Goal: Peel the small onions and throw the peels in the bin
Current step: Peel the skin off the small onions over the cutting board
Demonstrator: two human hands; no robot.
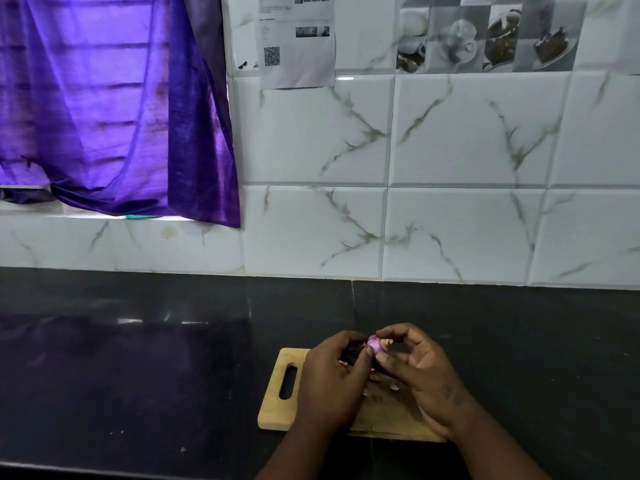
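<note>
A small purple onion [375, 344] is held above a wooden cutting board [277, 407], pinched between both hands. The left hand [334, 379] is curled around its left side, while the right hand [420, 370] is closed on its right side, thumb and forefinger meeting at the pale tip at 3 o'clock of the bulb. The hands are brought together, fingertips almost touching around the onion. A few small peel scraps [394, 387] are seen on the board, at 5 o'clock from the onion, between the two wrists. The board is laid on a black countertop [138, 375], its handle slot at 9 o'clock. A purple curtain [114, 109] is hung at 10 o'clock, and a printed sheet [298, 39] is stuck to the marble-patterned wall tiles [450, 150] at 12 o'clock.
</note>
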